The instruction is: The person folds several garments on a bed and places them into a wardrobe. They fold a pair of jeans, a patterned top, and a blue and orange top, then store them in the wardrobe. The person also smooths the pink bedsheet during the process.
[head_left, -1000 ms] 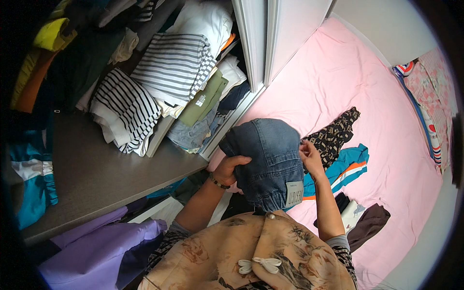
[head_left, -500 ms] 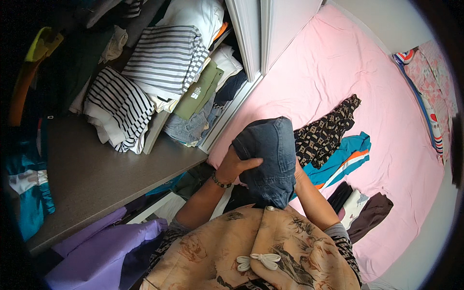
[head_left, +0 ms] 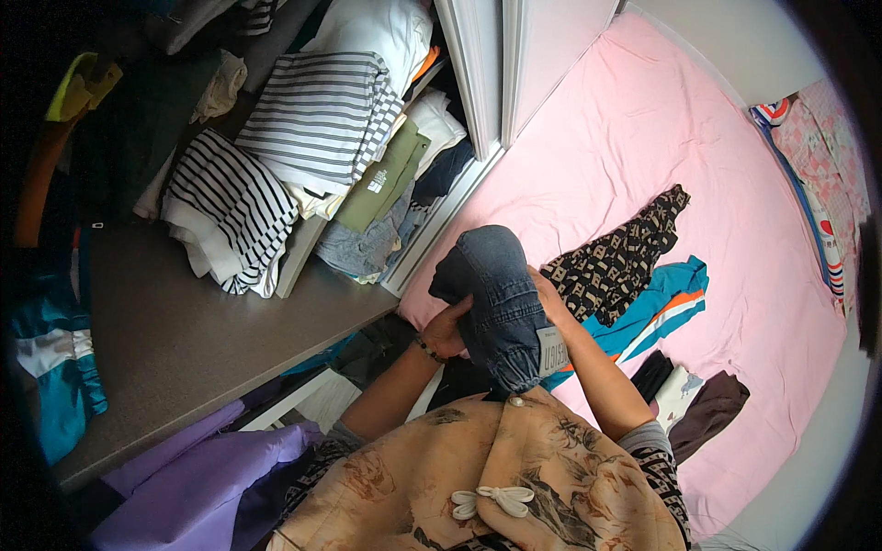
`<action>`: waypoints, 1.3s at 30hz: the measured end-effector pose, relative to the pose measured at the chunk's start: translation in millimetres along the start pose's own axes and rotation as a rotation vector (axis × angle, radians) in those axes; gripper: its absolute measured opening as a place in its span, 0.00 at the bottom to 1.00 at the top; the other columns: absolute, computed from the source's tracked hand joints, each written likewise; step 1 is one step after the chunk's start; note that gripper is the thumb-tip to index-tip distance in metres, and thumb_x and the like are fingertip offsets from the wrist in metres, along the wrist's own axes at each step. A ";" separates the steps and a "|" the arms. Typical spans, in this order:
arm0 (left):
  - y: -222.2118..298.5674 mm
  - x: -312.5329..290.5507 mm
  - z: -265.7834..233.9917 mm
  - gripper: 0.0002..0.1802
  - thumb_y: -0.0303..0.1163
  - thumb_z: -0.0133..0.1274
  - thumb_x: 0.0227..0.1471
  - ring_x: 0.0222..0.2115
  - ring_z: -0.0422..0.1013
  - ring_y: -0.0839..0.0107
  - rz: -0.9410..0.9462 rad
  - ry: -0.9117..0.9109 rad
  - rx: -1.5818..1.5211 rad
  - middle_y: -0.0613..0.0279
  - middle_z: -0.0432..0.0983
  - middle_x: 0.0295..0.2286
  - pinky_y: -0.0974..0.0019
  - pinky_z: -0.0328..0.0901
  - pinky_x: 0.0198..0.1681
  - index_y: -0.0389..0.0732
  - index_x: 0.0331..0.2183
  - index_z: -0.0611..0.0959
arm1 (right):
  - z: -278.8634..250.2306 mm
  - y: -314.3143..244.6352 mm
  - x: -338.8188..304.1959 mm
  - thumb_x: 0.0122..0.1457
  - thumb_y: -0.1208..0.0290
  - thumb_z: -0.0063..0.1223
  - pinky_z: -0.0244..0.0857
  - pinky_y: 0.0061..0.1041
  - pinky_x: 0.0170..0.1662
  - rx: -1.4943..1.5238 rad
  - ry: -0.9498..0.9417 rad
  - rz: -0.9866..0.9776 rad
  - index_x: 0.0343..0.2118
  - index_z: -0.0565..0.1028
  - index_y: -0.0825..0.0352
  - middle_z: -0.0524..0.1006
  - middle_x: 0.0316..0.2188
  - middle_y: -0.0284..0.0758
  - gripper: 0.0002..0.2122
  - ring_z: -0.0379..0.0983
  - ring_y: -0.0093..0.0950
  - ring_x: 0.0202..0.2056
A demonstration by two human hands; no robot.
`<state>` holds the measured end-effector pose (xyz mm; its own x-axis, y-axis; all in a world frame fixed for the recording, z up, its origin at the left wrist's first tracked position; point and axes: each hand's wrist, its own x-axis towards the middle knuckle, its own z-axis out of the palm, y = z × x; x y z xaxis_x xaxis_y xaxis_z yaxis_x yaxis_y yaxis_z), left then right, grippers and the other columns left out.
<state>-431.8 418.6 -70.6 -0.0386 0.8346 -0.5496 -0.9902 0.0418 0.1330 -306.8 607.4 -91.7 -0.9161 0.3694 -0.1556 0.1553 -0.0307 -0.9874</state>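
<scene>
A folded dark blue denim garment, probably jeans (head_left: pixel 503 298), is held in front of my chest, its waistband end low and a pale patch (head_left: pixel 554 351) on its right edge. My left hand (head_left: pixel 447 328) grips its left side, thumb on the front, with a bead bracelet at the wrist. Along the right edge my right hand (head_left: pixel 548 296) is closed on the cloth; some of its fingers are hidden behind the bundle. Beyond it, a black and tan patterned garment (head_left: pixel 617 262) and a teal garment with orange and white stripes (head_left: pixel 661 303) lie on the pink bed (head_left: pixel 579 156).
Rolled dark and white clothes (head_left: pixel 678 390) and a brown one (head_left: pixel 712 413) lie on the bed at right. At left, an open wardrobe shelf (head_left: pixel 211 340) carries striped folded clothes (head_left: pixel 312 115). A sliding door (head_left: pixel 478 73) stands beyond. Purple cloth (head_left: pixel 197 487) hangs below the shelf.
The denim bundle has turned in my hands, so its pale patch now shows on the right. My right hand has moved up along its edge, and my left hand has shifted slightly lower.
</scene>
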 end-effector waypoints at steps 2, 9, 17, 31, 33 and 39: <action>2.0 4.5 -4.9 0.25 0.37 0.55 0.55 0.49 0.69 0.60 0.034 -0.063 -0.035 0.55 0.72 0.50 0.55 0.63 0.54 0.39 0.52 0.73 | -5.7 -6.9 9.1 0.68 0.61 0.38 0.63 0.28 0.49 -0.348 -0.020 0.030 0.51 0.68 0.70 0.74 0.43 0.41 0.17 0.70 0.30 0.42; 118.2 42.9 47.0 0.23 0.30 0.58 0.50 0.46 0.71 0.62 0.541 0.185 0.313 0.58 0.75 0.46 0.59 0.65 0.51 0.36 0.49 0.76 | -21.7 -36.3 12.7 0.67 0.61 0.40 0.62 0.21 0.46 0.109 0.180 0.230 0.48 0.72 0.69 0.75 0.39 0.32 0.17 0.68 0.21 0.43; 223.2 104.5 93.9 0.24 0.30 0.62 0.48 0.43 0.72 0.62 0.789 0.467 0.693 0.56 0.74 0.47 0.59 0.68 0.45 0.36 0.48 0.77 | -23.8 14.3 -52.6 0.66 0.59 0.44 0.65 0.17 0.38 0.320 0.319 0.552 0.42 0.75 0.67 0.79 0.36 0.30 0.15 0.73 0.18 0.35; 382.5 187.0 26.8 0.28 0.37 0.59 0.50 0.48 0.69 0.59 0.983 1.187 1.677 0.55 0.71 0.51 0.54 0.67 0.49 0.36 0.51 0.75 | -32.8 42.3 -66.2 0.66 0.65 0.45 0.67 0.17 0.35 0.494 0.356 0.654 0.42 0.74 0.69 0.79 0.33 0.33 0.12 0.75 0.20 0.31; 398.3 204.5 15.8 0.28 0.38 0.58 0.50 0.48 0.69 0.59 0.907 1.212 1.747 0.55 0.71 0.51 0.54 0.67 0.49 0.36 0.51 0.75 | -34.2 47.0 -65.8 0.66 0.65 0.45 0.68 0.18 0.35 0.501 0.353 0.657 0.42 0.74 0.69 0.79 0.33 0.33 0.12 0.75 0.20 0.31; 420.4 237.1 0.9 0.27 0.40 0.56 0.51 0.47 0.70 0.57 0.831 1.218 1.861 0.54 0.71 0.51 0.54 0.67 0.49 0.37 0.51 0.75 | -32.7 63.3 -70.7 0.66 0.67 0.44 0.68 0.19 0.36 0.436 0.384 0.759 0.41 0.74 0.69 0.79 0.32 0.33 0.11 0.75 0.21 0.31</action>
<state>-857.1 634.6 -144.2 -0.9230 0.3833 0.0347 0.3612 0.8317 0.4216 -220.1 609.6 -142.3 -0.4320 0.3860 -0.8151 0.4352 -0.7024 -0.5633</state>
